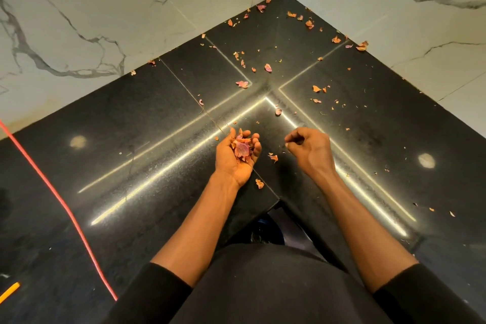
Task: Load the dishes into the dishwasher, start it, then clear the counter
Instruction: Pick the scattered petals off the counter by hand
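Observation:
A black stone corner counter [136,123] is strewn with several dry onion skins [267,67], reddish and orange, mostly toward the back corner. My left hand [231,163] lies palm up near the counter's inner corner, cupped around a small heap of collected onion skins [242,147]. My right hand [310,151] hovers just to its right, back up, fingers curled with thumb and fingertips drawn together; whether a scrap sits between them I cannot tell. Two loose skins [273,157] lie between and below the hands.
White marble-veined walls [105,8] close the counter at the back on both sides. A red cable [60,200] runs diagonally across the left counter. A yellow pencil-like object [9,292] lies at the lower left edge. Light strips reflect on the stone.

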